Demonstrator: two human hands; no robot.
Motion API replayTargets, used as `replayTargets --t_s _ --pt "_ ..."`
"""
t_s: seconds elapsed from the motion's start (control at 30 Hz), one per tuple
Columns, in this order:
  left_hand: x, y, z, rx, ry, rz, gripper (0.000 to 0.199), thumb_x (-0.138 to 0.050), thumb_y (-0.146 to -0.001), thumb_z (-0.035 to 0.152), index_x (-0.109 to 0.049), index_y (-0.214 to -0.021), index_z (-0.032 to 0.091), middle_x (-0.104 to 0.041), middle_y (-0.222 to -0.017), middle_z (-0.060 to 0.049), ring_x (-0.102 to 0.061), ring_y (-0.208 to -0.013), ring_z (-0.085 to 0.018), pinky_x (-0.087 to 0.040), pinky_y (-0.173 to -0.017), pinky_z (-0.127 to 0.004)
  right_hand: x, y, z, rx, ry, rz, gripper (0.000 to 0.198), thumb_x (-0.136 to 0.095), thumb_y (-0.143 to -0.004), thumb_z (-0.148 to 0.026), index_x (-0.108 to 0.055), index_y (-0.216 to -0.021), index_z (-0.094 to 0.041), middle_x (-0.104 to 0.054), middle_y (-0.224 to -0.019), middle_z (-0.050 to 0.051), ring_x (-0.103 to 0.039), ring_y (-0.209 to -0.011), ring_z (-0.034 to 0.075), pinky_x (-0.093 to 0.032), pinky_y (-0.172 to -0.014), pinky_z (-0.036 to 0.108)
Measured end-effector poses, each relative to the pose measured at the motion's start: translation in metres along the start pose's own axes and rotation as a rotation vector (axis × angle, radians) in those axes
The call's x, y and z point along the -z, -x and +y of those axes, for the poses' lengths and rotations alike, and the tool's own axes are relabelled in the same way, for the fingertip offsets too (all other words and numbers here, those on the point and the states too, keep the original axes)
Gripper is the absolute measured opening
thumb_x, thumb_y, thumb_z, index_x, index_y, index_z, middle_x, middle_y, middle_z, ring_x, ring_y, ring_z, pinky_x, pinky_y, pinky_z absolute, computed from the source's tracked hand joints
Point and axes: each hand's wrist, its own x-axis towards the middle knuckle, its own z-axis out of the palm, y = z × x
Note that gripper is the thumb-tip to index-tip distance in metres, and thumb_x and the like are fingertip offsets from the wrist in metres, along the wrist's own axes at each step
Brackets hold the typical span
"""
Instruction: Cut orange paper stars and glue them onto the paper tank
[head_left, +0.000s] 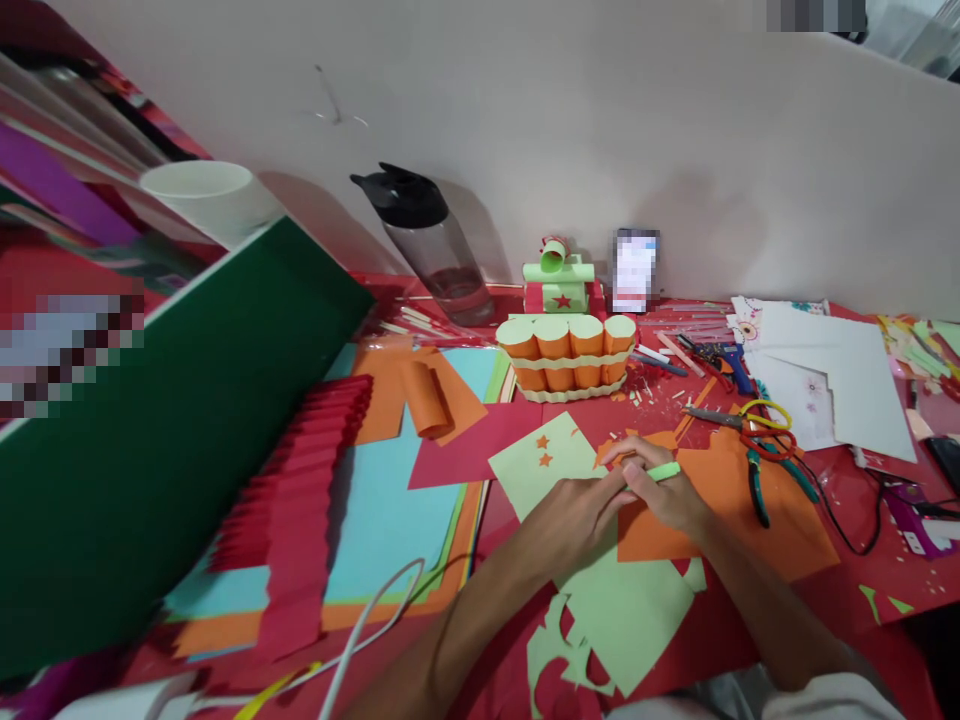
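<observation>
My left hand (574, 520) and my right hand (664, 490) meet over the middle of the table, fingers closed together on a small rolled strip of light green paper (664, 470). Beneath them lie a light green sheet (536, 465) with two orange stars and an orange sheet (750, 500). A cut-out light green sheet (630, 620) lies nearer to me. Behind stands a paper tank model (566, 345) with orange rolled wheels and a green turret.
Scissors (750, 415), pliers (780, 470) and a glue gun (724, 360) lie right of my hands. A large green board (165, 430) leans at left over red, blue and orange sheets. A bottle (431, 245), white cup (202, 195) and phone (635, 270) stand by the wall.
</observation>
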Motion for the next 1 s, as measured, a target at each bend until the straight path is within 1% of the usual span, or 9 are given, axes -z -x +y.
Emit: replayTargets --t_s 0.13,0.23,0.3,0.37,0.47,0.63,0.7,0.83,1.0 --pt "0.006 0.004 -0.009 -0.016 -0.034 0.049 0.051 -0.025 -0.114 0.052 -0.063 -0.127 0.021 -0.076 -0.077 -0.002 -0.073 -0.063 -0.02 -0.046 -0.058 -0.026 0.008 0.005 0.005 -0.059 -0.066 -0.003 0.043 -0.057 -0.103 -0.062 -0.071 -0.114 -0.023 -0.046 -0.062 -0.006 -0.038 -0.054 0.012 -0.032 -0.055 0.027" --pt "0.013 0.007 -0.022 0.022 -0.14 0.115 0.056 -0.024 -0.114 0.055 -0.065 -0.126 0.018 -0.074 -0.069 -0.003 -0.071 -0.06 -0.021 -0.041 -0.055 -0.027 0.019 0.006 0.004 -0.076 -0.144 0.172 0.042 -0.053 -0.105 -0.059 -0.073 -0.106 -0.022 -0.043 -0.058 -0.006 -0.037 -0.051 0.012 -0.029 -0.05 0.026" --pt "0.019 0.009 -0.031 0.001 -0.205 0.104 0.057 -0.024 -0.114 0.052 -0.07 -0.111 0.018 -0.075 -0.071 -0.006 -0.07 -0.06 -0.02 -0.038 -0.054 -0.027 0.025 0.005 0.003 -0.071 -0.182 0.281 0.042 -0.054 -0.104 -0.057 -0.074 -0.104 -0.021 -0.051 -0.06 -0.004 -0.044 -0.052 0.013 -0.033 -0.049 0.026" --pt "0.024 0.01 -0.038 -0.061 -0.238 0.023 0.058 -0.025 -0.114 0.048 -0.074 -0.101 0.02 -0.077 -0.075 -0.006 -0.069 -0.061 -0.017 -0.035 -0.055 -0.026 0.028 0.003 0.002 -0.081 -0.169 0.318 0.039 -0.058 -0.102 -0.055 -0.075 -0.109 -0.021 -0.066 -0.072 0.002 -0.055 -0.059 0.014 -0.04 -0.051 0.025" --pt "0.029 0.011 -0.043 -0.133 -0.273 -0.059 0.06 -0.023 -0.115 0.046 -0.077 -0.104 0.021 -0.076 -0.071 -0.006 -0.068 -0.059 -0.017 -0.034 -0.055 -0.028 0.026 0.0 0.003 -0.113 -0.041 0.269 0.033 -0.065 -0.1 -0.049 -0.076 -0.117 -0.023 -0.076 -0.091 0.005 -0.064 -0.068 0.015 -0.049 -0.06 0.027" --pt "0.029 0.012 -0.04 -0.194 -0.336 -0.071 0.058 -0.021 -0.115 0.045 -0.073 -0.124 0.022 -0.074 -0.07 -0.004 -0.068 -0.059 -0.018 -0.034 -0.055 -0.029 0.012 -0.005 0.008 -0.106 0.182 0.209 0.025 -0.066 -0.099 -0.044 -0.075 -0.108 -0.023 -0.075 -0.083 0.002 -0.064 -0.066 0.016 -0.05 -0.061 0.027" --pt "0.027 0.011 -0.038 -0.169 -0.347 -0.093 0.055 -0.024 -0.115 0.045 -0.07 -0.131 0.021 -0.075 -0.07 -0.004 -0.069 -0.059 -0.019 -0.034 -0.055 -0.029 0.008 -0.008 0.012 -0.111 0.221 0.204 0.023 -0.066 -0.099 -0.044 -0.072 -0.101 -0.022 -0.073 -0.079 0.001 -0.062 -0.064 0.015 -0.047 -0.059 0.026" --pt "0.023 0.008 -0.034 -0.078 -0.349 -0.165 0.05 -0.029 -0.114 0.046 -0.067 -0.133 0.019 -0.079 -0.076 -0.006 -0.071 -0.062 -0.021 -0.034 -0.054 -0.029 0.007 -0.012 0.017 -0.143 0.273 0.195 0.019 -0.066 -0.097 -0.04 -0.069 -0.094 -0.022 -0.071 -0.076 -0.001 -0.061 -0.062 0.013 -0.046 -0.059 0.025" --pt "0.022 0.009 -0.033 -0.007 -0.338 -0.189 0.049 -0.031 -0.114 0.049 -0.064 -0.138 0.023 -0.082 -0.085 -0.006 -0.074 -0.068 -0.023 -0.035 -0.056 -0.029 0.008 -0.013 0.025 -0.171 0.276 0.203 0.015 -0.069 -0.092 -0.037 -0.068 -0.09 -0.022 -0.071 -0.075 -0.001 -0.062 -0.062 0.013 -0.047 -0.059 0.024"
